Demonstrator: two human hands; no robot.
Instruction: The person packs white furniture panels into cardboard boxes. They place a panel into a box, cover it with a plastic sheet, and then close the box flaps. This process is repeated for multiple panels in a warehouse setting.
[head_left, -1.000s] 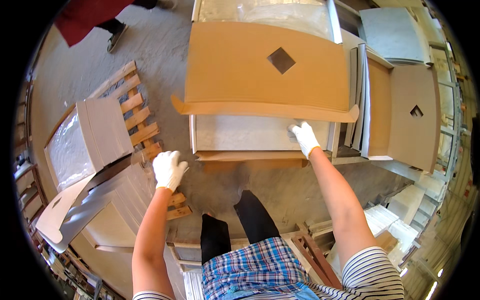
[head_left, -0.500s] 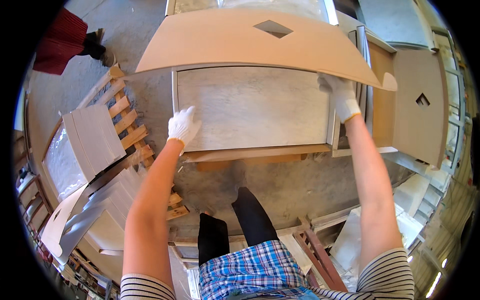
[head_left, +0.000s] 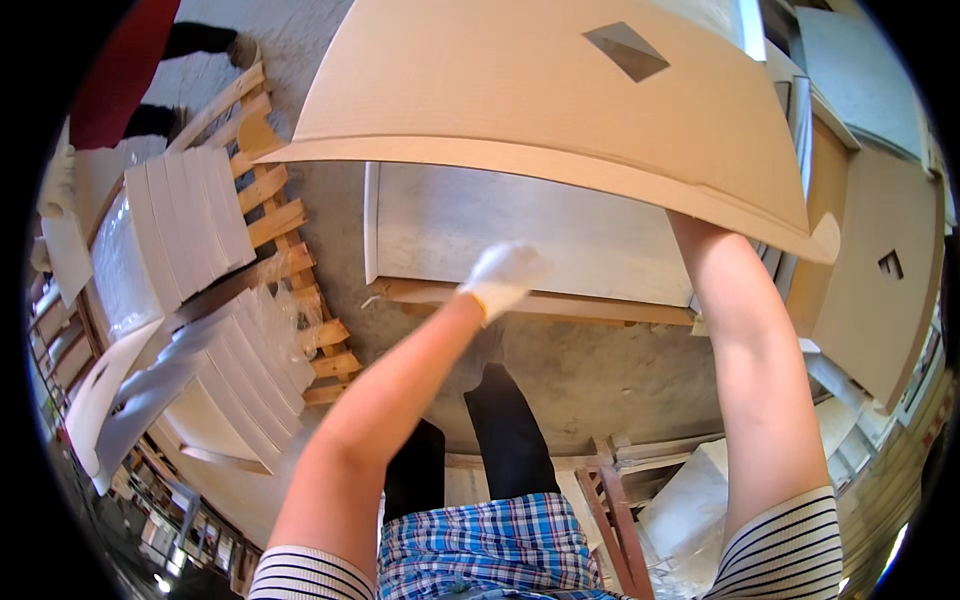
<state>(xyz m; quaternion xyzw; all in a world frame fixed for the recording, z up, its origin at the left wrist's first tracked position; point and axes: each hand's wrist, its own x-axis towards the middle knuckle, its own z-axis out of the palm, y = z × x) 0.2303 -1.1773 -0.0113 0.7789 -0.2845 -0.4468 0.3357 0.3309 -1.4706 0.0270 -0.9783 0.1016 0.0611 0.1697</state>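
Note:
A large cardboard flap with a diamond-shaped cutout rises over a shallow box. Inside lies a pale grey, wood-grained panel with a white edge at its left end. My left hand, in a white glove, is above the panel's near edge; motion smears its fingers, and I make out nothing in it. My right forearm reaches under the right part of the flap. The flap hides my right hand, so its grip does not show.
At left, a slatted wooden pallet stands beside stacked pale panels. A person in dark red stands at the far left. Another open carton flap spreads out at right. Behind my legs are reddish-brown wooden bars.
My left hand has moved right, from the panel's left end to its near middle. The flap has come nearer and covers more of the panel. My right hand has gone out of sight beneath it.

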